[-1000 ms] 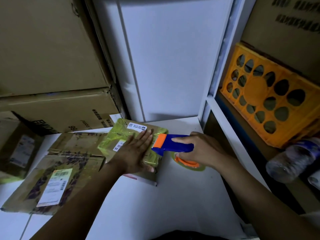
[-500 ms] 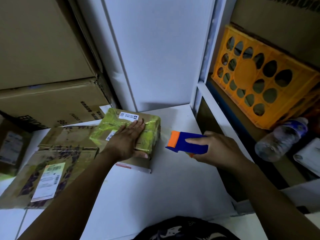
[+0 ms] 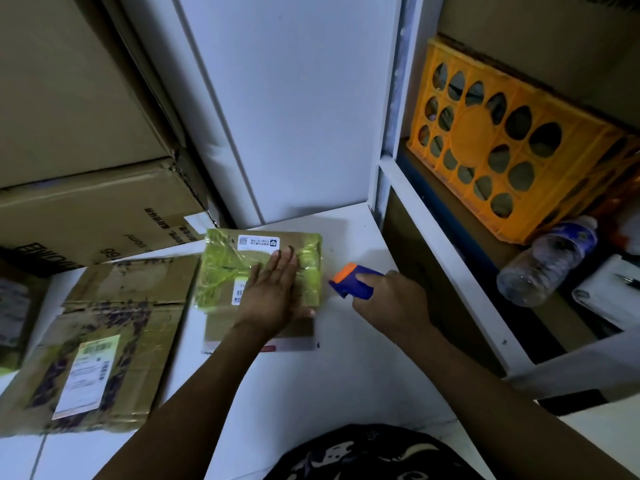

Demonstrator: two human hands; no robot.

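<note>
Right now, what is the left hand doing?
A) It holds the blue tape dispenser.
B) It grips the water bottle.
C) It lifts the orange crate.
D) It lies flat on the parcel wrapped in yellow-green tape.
D: the left hand lies with straight fingers on top of the taped parcel, while the right hand grips the blue tape dispenser just beside the parcel.

The parcel lies on the tabletop under the left hand. Just right of it, not touching, the right hand holds the tape dispenser. A flattened carton lies left of the parcel, with stacked boxes behind it. On the shelf at right, a bottle lies before a crate.
</note>
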